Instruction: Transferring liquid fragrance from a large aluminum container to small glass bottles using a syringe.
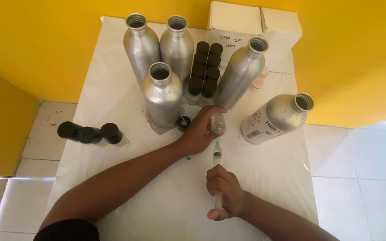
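Two hands are working at centre frame. Left hand (200,129) is gripping a small clear vial (218,123), tilting its mouth toward the needle. Right hand (223,193) is closing around a syringe (217,166), thumb at the plunger end, tip aiming up at the vial. Five open aluminium bottles (161,93) and black-capped vials (204,67) are crowding the white bench (112,71) behind; three capped vials (92,134) are lying at left.

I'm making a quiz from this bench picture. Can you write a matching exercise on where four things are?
Things:
1. syringe
2. small clear vial
3. labelled metal bottle
4. loose black cap

Places:
A. in the left hand
B. tilted at the table's right side
C. in the right hand
D. beside the front upright metal bottle

Pairs: 1-C, 2-A, 3-B, 4-D
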